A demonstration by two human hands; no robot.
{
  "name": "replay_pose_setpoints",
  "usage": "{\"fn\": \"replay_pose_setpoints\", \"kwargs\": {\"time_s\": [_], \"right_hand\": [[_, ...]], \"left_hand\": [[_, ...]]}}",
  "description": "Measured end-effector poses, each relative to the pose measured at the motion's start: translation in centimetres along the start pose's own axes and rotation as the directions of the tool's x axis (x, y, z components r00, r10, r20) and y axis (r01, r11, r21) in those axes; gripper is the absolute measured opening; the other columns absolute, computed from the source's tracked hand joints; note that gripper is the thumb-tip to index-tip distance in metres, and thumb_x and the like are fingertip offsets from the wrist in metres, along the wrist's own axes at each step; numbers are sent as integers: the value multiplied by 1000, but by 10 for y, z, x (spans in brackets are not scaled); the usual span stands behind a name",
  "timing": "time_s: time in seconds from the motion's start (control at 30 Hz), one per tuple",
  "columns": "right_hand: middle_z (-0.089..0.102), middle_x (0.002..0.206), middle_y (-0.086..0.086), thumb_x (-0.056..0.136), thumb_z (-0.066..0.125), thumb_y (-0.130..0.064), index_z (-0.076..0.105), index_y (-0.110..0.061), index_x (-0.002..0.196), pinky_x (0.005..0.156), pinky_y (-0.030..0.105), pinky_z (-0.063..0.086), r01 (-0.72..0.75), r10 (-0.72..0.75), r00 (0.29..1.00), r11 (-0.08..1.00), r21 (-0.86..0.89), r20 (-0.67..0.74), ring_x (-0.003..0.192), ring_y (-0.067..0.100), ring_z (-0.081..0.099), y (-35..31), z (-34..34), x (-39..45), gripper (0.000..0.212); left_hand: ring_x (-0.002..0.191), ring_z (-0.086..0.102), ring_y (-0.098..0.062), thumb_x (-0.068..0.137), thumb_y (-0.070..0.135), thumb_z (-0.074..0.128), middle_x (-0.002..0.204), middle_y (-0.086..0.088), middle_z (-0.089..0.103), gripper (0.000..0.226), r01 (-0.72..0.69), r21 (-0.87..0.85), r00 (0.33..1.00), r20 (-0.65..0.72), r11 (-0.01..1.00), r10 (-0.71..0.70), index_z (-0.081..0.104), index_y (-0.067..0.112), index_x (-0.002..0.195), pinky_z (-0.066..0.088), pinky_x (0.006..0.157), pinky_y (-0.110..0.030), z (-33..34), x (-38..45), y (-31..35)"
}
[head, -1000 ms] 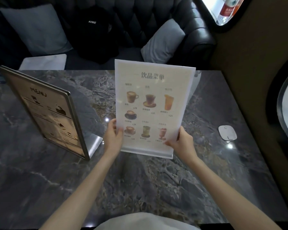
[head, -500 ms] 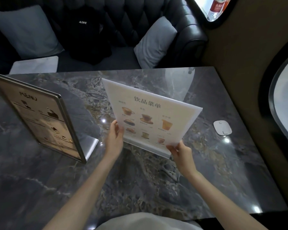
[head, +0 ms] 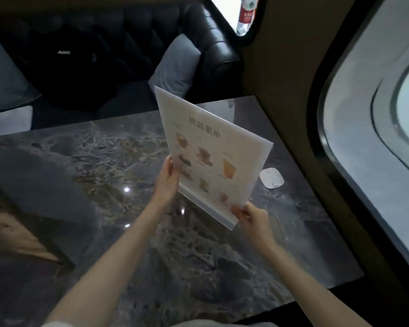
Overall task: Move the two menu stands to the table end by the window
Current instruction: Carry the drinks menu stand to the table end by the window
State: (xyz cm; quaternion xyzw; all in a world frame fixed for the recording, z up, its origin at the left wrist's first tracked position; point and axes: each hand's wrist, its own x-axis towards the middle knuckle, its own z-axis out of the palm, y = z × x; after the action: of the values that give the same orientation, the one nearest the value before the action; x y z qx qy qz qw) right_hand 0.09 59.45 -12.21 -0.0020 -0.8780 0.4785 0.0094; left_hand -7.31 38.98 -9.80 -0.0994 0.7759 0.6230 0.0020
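The white menu [head: 213, 159] has been swung rightward toward the window [head: 387, 114], held tilted above the bench [head: 104, 161], pinched at its lower edges by left hand [head: 167, 182] and right hand [head: 253, 220]. The dark menu [head: 17, 223] is left at the bench's left side; open marble is seen beside the white puck [head: 271, 178].

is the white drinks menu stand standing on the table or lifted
Lifted and tilted. The white drinks menu stand is gripped by the left hand and right hand, its base clear of the table.

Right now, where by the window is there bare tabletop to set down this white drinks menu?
Bare dark marble table lies nearer you than the small white oval device, along the window-side edge, and beyond it toward the black sofa. Both hands hold the white menu stand.
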Motion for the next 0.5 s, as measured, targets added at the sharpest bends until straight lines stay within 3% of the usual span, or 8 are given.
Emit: {"fn": "replay_pose_setpoints", "kwargs": {"time_s": [0.17,0.23,0.33,0.5], "right_hand": [[66,85,-5,84,60,-5,67,-7,100,63,16,45,-8,6,989,1000,-12,-149,80,5,59,28,-49,4,18],[66,86,-6,85,59,-4,67,-6,100,60,14,44,-15,9,981,999,-32,-196,80,2,58,37,-69,3,18],[72,90,4,87,56,-7,65,-12,107,67,31,51,-67,64,966,998,-5,-252,78,14,64,48,-96,-2,22],[73,86,18,88,55,-12,64,-11,106,70,48,51,-140,127,925,990,-11,-358,74,24,65,69,-126,-9,20]], "left_hand": [[120,54,-19,96,34,45,131,-2,56,44,-7,-14,990,144,1000,9,44,15,136,42,105,-42,65,23,18],[123,52,-20,93,42,47,136,-4,55,51,-11,-11,979,204,1000,13,42,17,137,41,107,-46,90,30,24],[129,48,-19,76,66,51,143,-2,49,83,26,20,957,288,999,-30,34,21,143,38,109,-46,125,40,32],[129,47,-20,92,39,52,141,-4,50,58,-18,37,919,395,999,2,35,18,143,38,109,-45,188,48,54]]}}
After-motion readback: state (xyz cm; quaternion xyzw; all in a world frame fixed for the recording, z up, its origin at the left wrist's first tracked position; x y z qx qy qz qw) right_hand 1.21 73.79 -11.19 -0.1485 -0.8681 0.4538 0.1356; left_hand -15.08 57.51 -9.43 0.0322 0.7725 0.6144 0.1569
